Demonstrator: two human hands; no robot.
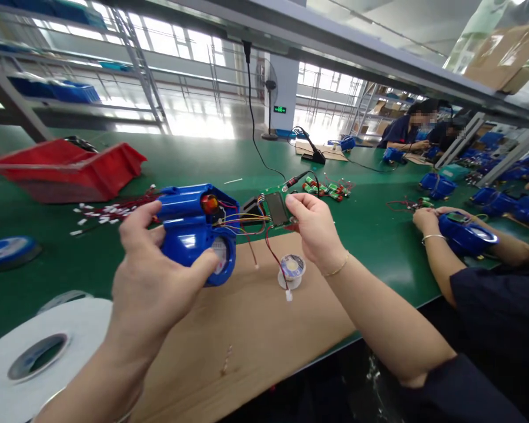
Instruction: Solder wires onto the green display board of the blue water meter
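My left hand (158, 264) grips a glossy blue plastic housing (185, 238), its thumb over a round dial in the housing's lower part. An orange-red part shows in the opening at the top. In my right hand (315, 229), thumb and fingers pinch a green circuit board (277, 207) with a grey display. Several thin coloured wires (247, 218) run from the housing to the board. A red and black lead with a white plug (289, 295) hangs below the board, in front of a solder wire spool (292, 271).
Brown cardboard (247, 335) covers the near bench. A red bin (70, 170), connector leads (106, 212) and a large white reel (48, 358) are at left. Green battery-like parts (330, 188) lie beyond my right hand. At right, a co-worker's hands hold another blue housing (467, 235).
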